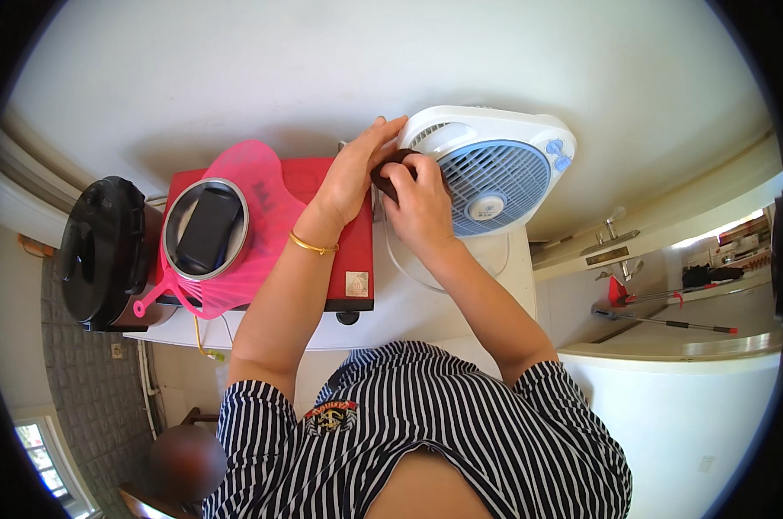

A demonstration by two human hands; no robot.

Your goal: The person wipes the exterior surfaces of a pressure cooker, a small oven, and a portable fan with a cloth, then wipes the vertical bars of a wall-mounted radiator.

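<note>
A white box fan with a blue round grille stands upright against the wall. My left hand rests at the fan's left edge, fingers extended, with a gold bangle on the wrist. In my right hand is a bunched dark brown cloth, pressed near the fan's left side. Part of the cloth is hidden under my fingers. Blue control knobs sit at the fan's upper right corner.
Left of the fan is a red toaster oven, topped by a pink hand fan and a metal bowl holding a black case. A black electric cooker stands further left. A doorway with a door handle opens at right.
</note>
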